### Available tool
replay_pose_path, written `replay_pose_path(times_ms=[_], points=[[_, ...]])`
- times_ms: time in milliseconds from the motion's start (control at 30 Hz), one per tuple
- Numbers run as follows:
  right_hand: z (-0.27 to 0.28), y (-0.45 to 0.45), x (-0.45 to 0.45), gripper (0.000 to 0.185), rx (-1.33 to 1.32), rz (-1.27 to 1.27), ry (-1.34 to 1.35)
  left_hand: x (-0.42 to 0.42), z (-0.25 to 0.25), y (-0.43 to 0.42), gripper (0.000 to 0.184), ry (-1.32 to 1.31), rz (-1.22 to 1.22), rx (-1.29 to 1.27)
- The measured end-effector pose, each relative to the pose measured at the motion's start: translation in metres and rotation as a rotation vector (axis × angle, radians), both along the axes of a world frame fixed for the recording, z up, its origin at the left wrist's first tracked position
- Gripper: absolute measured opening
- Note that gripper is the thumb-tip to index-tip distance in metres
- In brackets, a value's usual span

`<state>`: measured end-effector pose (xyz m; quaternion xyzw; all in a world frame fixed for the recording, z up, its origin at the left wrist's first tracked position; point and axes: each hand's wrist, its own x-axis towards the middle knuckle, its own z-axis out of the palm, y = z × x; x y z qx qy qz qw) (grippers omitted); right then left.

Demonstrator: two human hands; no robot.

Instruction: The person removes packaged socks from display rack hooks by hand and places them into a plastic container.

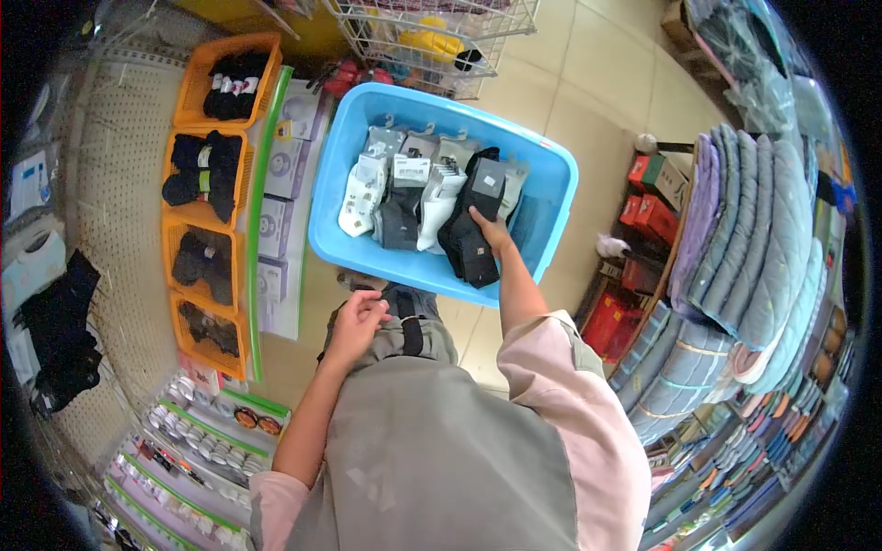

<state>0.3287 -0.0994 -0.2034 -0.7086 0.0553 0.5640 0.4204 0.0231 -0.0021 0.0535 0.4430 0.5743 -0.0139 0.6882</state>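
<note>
A light blue plastic tub [556, 184] holds several packs of socks. My right hand [493, 233] reaches into its right side and grips a pack of black socks [476, 241], with the thumb on top. Left of it lie white socks [437, 213], dark grey socks [401, 223] and white patterned socks [361, 202], some with hanger hooks and labels. Part of a light grey pair shows behind the black pack. My left hand [361, 321] hovers in front of my waist, near the tub's front edge, with loosely bent fingers and nothing visible in it.
Orange baskets [168, 197] with dark socks stand along the left shelf, beside a pegboard wall [115, 174]. A wire rack [478, 69] stands beyond the tub. To the right hang quilted grey covers [749, 230] near red boxes [614, 326]. Tiled floor [597, 55] shows between.
</note>
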Motion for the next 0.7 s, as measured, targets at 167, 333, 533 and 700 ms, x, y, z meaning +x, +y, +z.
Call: replay_pose_path(times_ms=[167, 333, 533, 700], points=[[0.008, -0.003, -0.001, 0.084, 0.054, 0.186, -0.098, -0.008, -0.004, 0.003, 0.03, 0.016, 0.028, 0.051], [0.038, -0.01, -0.001, 0.085, 0.009, 0.541, -0.055, -0.008, -0.002, 0.003, 0.029, -0.008, 0.024, 0.019], [0.005, -0.03, -0.001, 0.087, -0.028, 0.48, -0.068, -0.008, -0.004, 0.006, 0.03, -0.016, 0.015, 0.041], [-0.027, -0.025, -0.019, 0.09, -0.099, 0.48, -0.439, -0.002, 0.003, 0.011, 0.029, -0.028, 0.027, 0.065]])
